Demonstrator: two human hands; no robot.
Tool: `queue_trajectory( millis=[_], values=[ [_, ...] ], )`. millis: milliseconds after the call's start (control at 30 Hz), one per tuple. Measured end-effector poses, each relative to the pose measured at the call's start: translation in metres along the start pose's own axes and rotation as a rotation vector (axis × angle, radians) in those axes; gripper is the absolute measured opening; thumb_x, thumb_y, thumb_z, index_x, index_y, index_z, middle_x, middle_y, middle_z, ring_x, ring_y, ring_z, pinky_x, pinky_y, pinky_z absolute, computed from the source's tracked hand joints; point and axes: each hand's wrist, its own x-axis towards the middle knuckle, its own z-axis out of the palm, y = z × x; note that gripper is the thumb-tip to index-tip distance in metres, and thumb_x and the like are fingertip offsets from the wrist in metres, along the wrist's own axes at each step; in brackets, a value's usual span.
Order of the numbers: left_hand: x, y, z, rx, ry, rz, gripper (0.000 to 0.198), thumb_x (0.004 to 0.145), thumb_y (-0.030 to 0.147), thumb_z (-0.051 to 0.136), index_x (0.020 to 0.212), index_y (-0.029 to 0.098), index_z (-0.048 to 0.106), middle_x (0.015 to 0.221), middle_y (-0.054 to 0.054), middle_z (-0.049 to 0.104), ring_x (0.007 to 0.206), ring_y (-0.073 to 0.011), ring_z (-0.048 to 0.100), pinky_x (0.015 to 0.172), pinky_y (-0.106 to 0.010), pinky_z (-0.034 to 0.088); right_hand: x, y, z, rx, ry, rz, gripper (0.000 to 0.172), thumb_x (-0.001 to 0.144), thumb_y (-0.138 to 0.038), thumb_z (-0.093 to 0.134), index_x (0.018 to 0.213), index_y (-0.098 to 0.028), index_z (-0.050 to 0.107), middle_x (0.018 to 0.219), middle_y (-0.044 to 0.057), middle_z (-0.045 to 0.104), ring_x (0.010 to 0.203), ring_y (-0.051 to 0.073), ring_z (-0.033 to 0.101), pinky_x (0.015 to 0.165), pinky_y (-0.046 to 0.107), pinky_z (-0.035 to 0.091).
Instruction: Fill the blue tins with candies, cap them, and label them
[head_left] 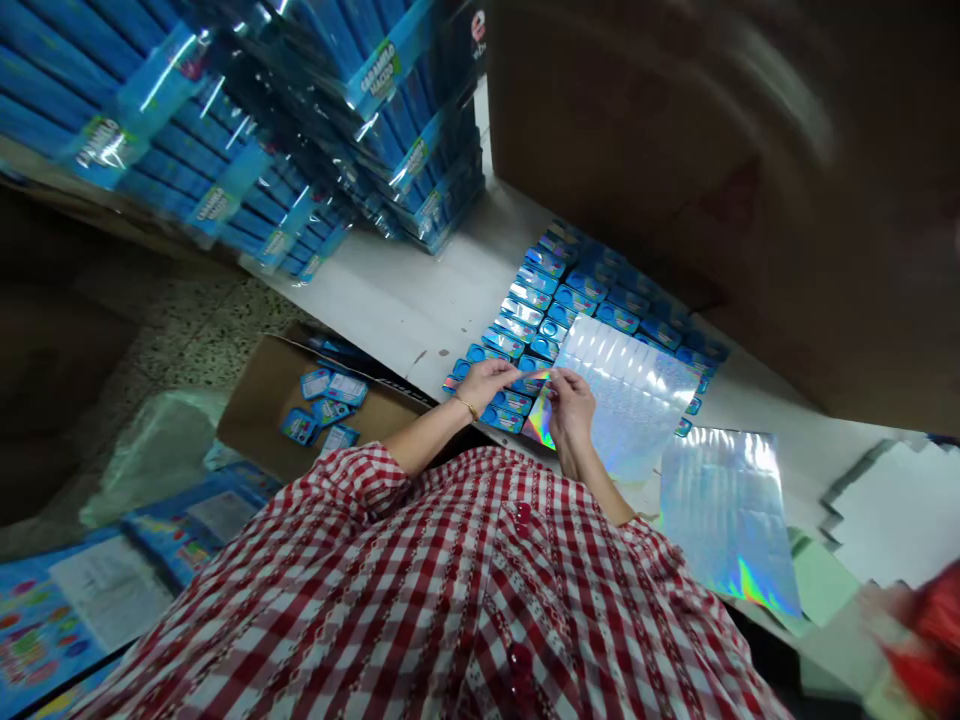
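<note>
My left hand (481, 384) is closed in a pinch on one end of a thin holographic sticker strip (531, 376). The thumb and fingertips of my right hand (573, 402) are closed on its other end. A large silvery holographic sheet (628, 395) lies under and beside my right hand, over part of the blue packs. Beneath both hands are rows of small flat blue packs (525, 295) laid close together on the table. Whether the strip is still joined to the sheet, I cannot tell.
Stacks of wrapped blue boxes (405, 130) stand on the white table (375, 285) at the upper left. A large brown cardboard box (675, 150) borders the packs. An open carton (259, 400) holds loose packs (330, 405). Another holographic sheet (727, 510) lies at right.
</note>
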Motion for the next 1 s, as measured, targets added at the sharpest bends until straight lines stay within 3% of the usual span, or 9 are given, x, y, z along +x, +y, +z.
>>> queue_trajectory(
  millis=[167, 367, 533, 833, 933, 1000],
  values=[
    [0.004, 0.005, -0.051, 0.069, 0.142, 0.109, 0.016, 0.065, 0.023, 0.070, 0.073, 0.014, 0.059, 0.065, 0.002, 0.059, 0.063, -0.0091, 0.053, 0.065, -0.024, 0.045, -0.008, 0.035, 0.036, -0.139, -0.080, -0.123, 0.038, 0.059, -0.035, 0.069, 0.090, -0.018, 0.056, 0.062, -0.007, 0.055, 0.058, 0.009, 0.050, 0.060, 0.023, 0.041],
    [0.029, 0.006, -0.084, 0.217, 0.193, 0.201, 0.019, 0.064, 0.017, 0.067, 0.081, 0.013, 0.059, 0.061, 0.004, 0.055, 0.059, -0.0085, 0.051, 0.063, -0.022, 0.044, 0.000, 0.053, 0.058, -0.538, -0.176, -0.320, 0.030, 0.070, -0.034, 0.058, 0.095, -0.018, 0.058, 0.067, -0.003, 0.060, 0.066, 0.014, 0.053, 0.069, 0.029, 0.043],
    [0.047, 0.005, -0.095, 0.286, 0.150, 0.195, 0.017, 0.065, 0.014, 0.063, 0.081, 0.014, 0.057, 0.058, 0.005, 0.054, 0.055, -0.0089, 0.050, 0.059, -0.022, 0.041, 0.005, 0.053, 0.065, -0.933, -0.149, -0.483, 0.021, 0.074, -0.025, 0.055, 0.092, -0.018, 0.062, 0.076, 0.003, 0.067, 0.080, 0.020, 0.054, 0.081, 0.035, 0.038],
    [0.064, -0.008, -0.098, 0.250, 0.107, 0.154, 0.021, 0.062, 0.016, 0.065, 0.081, 0.015, 0.055, 0.060, 0.003, 0.056, 0.059, -0.0112, 0.054, 0.062, -0.024, 0.042, 0.011, 0.051, 0.069, -1.287, -0.170, -0.582, 0.019, 0.083, -0.025, 0.050, 0.093, -0.017, 0.063, 0.079, 0.008, 0.066, 0.085, 0.025, 0.052, 0.077, 0.035, 0.033],
    [0.065, -0.014, -0.095, 0.274, 0.121, 0.139, 0.019, 0.063, 0.018, 0.064, 0.080, 0.015, 0.056, 0.059, 0.003, 0.056, 0.057, -0.0117, 0.053, 0.060, -0.025, 0.042, 0.013, 0.043, 0.059, -1.487, -0.248, -0.671, 0.024, 0.087, -0.028, 0.046, 0.096, -0.018, 0.065, 0.087, 0.011, 0.064, 0.086, 0.025, 0.049, 0.075, 0.036, 0.032],
    [0.067, -0.019, -0.096, 0.319, 0.175, 0.117, 0.016, 0.062, 0.015, 0.062, 0.078, 0.015, 0.057, 0.060, 0.002, 0.056, 0.058, -0.0122, 0.054, 0.060, -0.024, 0.042, 0.012, 0.038, 0.051, -1.595, -0.377, -0.778, 0.029, 0.090, -0.027, 0.041, 0.105, -0.021, 0.065, 0.094, 0.012, 0.062, 0.088, 0.026, 0.047, 0.074, 0.037, 0.031]
  ],
)
